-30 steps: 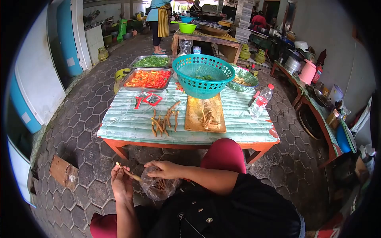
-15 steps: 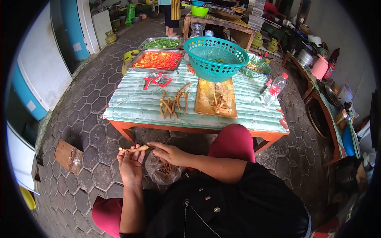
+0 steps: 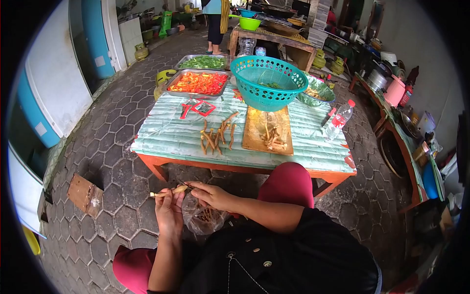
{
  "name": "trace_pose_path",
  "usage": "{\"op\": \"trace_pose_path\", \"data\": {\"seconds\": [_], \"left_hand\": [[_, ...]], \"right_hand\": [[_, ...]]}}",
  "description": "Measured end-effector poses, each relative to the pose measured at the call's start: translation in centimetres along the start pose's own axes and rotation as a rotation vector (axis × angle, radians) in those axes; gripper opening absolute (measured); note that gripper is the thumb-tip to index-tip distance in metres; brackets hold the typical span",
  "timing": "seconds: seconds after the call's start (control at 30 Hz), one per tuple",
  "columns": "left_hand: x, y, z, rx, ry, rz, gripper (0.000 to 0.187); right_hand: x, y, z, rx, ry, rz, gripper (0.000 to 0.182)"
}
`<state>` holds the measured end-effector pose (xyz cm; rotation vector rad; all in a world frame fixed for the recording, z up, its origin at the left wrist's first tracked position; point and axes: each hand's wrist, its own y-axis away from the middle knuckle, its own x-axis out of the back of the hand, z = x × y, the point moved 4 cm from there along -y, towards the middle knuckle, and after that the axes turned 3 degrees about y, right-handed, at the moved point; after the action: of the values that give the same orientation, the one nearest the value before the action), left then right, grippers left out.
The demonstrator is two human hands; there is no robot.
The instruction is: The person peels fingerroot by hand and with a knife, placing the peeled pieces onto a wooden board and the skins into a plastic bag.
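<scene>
My left hand (image 3: 169,211) is closed around a finger-shaped root (image 3: 180,188), with its pale end poking out to the left of the fingers. Close to the root's other end, my right hand (image 3: 211,195) grips what looks like a small knife (image 3: 184,183); only a thin dark blade shows. Below my hands, a clear plastic bag (image 3: 201,224) with brown scraps or roots in it sits between my knees. Brown unpeeled roots (image 3: 211,141) lie on the table (image 3: 166,130). Paler roots (image 3: 275,143) are piled on a wooden cutting board (image 3: 252,139).
A teal colander (image 3: 267,100), a tray of cut red peppers (image 3: 198,82), a tray of chopped greens (image 3: 201,62), a patterned bowl (image 3: 318,93) and a plastic bottle (image 3: 339,121) crowd the table. A person (image 3: 213,29) stands farther back. A wooden piece (image 3: 84,195) lies on the paving.
Both hands have shifted slightly right and down with the root, and the right hand has come closer to the left. The view has tilted up a little.
</scene>
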<state>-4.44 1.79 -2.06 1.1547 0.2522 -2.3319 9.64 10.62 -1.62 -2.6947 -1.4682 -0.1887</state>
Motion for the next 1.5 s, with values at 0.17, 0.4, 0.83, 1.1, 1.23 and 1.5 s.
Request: {"op": "trace_pose_path", "data": {"seconds": [0.17,0.4,0.83,1.1,1.23,1.5], "left_hand": [[0.0,0.1,-0.1,-0.021,-0.015,0.032,0.007],[-0.4,0.4,-0.4,-0.081,-0.052,0.028,0.008],[-5.1,2.8,0.6,-0.373,-0.451,-0.156,0.006],[-4.0,-0.3,2.6,-0.381,-0.774,-0.074,0.024],[-3.2,-3.5,3.0,-0.349,-0.819,-0.003,0.024],[-5.5,-14.2,-1.4,-0.198,-1.492,-0.075,0.034]], "right_hand": [[0.1,0.6,-1.4,-0.144,-0.078,-0.063,0.048],[-0.1,0.3,-0.5,-0.121,-0.139,-0.056,0.049],[0.2,0.6,-1.5,-0.308,-0.497,-0.048,0.042],[-0.2,0.8,3.0,-0.52,-0.024,-0.027,0.051],[-0.4,-0.5,6.2,-0.27,0.238,-0.099,0.053],[2.0,2.9,1.7,-0.214,0.815,-0.119,0.079]]}}
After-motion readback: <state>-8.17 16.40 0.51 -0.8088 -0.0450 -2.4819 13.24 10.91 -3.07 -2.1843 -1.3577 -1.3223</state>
